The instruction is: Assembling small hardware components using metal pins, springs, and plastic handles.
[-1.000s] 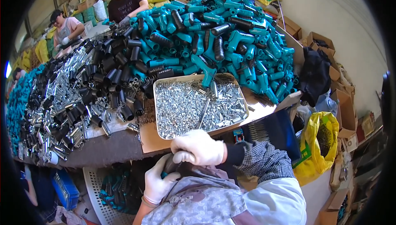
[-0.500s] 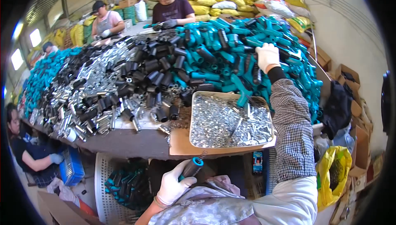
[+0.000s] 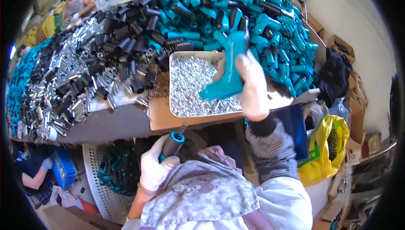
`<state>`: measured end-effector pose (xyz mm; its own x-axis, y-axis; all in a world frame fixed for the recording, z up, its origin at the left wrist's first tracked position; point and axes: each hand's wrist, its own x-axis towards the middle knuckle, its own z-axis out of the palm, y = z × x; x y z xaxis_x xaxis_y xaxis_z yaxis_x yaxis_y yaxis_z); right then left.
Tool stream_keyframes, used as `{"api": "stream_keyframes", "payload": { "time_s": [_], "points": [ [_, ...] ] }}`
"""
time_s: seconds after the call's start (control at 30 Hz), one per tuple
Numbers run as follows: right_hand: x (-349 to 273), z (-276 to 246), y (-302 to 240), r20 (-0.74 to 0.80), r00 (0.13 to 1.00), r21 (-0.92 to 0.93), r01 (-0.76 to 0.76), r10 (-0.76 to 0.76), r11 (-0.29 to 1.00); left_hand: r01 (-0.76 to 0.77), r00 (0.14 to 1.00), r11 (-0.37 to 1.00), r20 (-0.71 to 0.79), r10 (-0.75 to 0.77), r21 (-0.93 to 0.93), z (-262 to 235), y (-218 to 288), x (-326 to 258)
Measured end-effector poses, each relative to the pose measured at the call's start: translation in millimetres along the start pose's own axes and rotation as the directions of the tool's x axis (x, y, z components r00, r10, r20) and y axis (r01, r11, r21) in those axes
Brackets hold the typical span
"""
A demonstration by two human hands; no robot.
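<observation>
My left hand (image 3: 154,164), in a white glove, is closed around a black cylinder with a teal ring (image 3: 172,145) in front of my apron. A thin coil spring (image 3: 183,127) sticks up from its end. My right hand (image 3: 255,88), also gloved and slightly blurred, grips a teal pistol-shaped plastic housing (image 3: 233,65) with black parts. That housing hangs over a shallow pale tray (image 3: 206,114) full of small metal pieces and hides its right part. Behind it rises a heap of similar teal housings (image 3: 291,40).
Black sleeves (image 3: 122,32) and shiny metal tubes (image 3: 59,78) cover the table's left. Cardboard (image 3: 162,118) lies under the tray. Below stand a white perforated basket (image 3: 90,162) and a blue crate (image 3: 63,164). A yellow bag (image 3: 325,150) sits at right. Co-workers (image 3: 78,4) are at left.
My right hand has come back from the heap toward me, now with a teal housing in it. The view has tilted down and shifted right. My left hand keeps hold of the black cylinder.
</observation>
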<state>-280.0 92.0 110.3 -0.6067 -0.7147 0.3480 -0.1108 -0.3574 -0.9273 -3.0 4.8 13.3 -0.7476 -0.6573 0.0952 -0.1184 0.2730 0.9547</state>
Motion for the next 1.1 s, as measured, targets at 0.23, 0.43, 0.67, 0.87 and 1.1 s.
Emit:
{"api": "stream_keyframes", "payload": {
  "time_s": [0.23,0.43,0.67,0.87,1.1],
  "points": [
    [-52.3,13.8,43.2,-0.006,0.966,0.347,-0.240,0.258,0.907,-0.081,0.992,0.986,0.103,0.066,0.144,2.2,5.5,0.6],
    [-52.1,17.9,35.3,0.085,0.967,0.245,-0.255,0.242,0.935,-0.002,0.983,0.988,0.181,-0.027,0.155,0.1,3.8,1.4],
    [-70.1,10.2,50.5,0.354,0.898,0.138,-0.326,0.261,0.935,-0.182,0.964,0.941,0.239,0.114,0.285,-3.1,-4.9,4.3],
    [-79.4,-18.6,33.1,0.559,0.685,-0.024,-0.550,0.467,0.835,-0.191,0.967,0.923,0.224,0.119,0.333,-13.7,-14.7,4.5],
    [-85.4,-14.5,47.6,0.722,0.529,-0.505,-0.040,0.447,0.862,-0.036,0.815,0.934,0.551,-0.178,0.355,-20.9,-13.7,7.2]
  ]
}}
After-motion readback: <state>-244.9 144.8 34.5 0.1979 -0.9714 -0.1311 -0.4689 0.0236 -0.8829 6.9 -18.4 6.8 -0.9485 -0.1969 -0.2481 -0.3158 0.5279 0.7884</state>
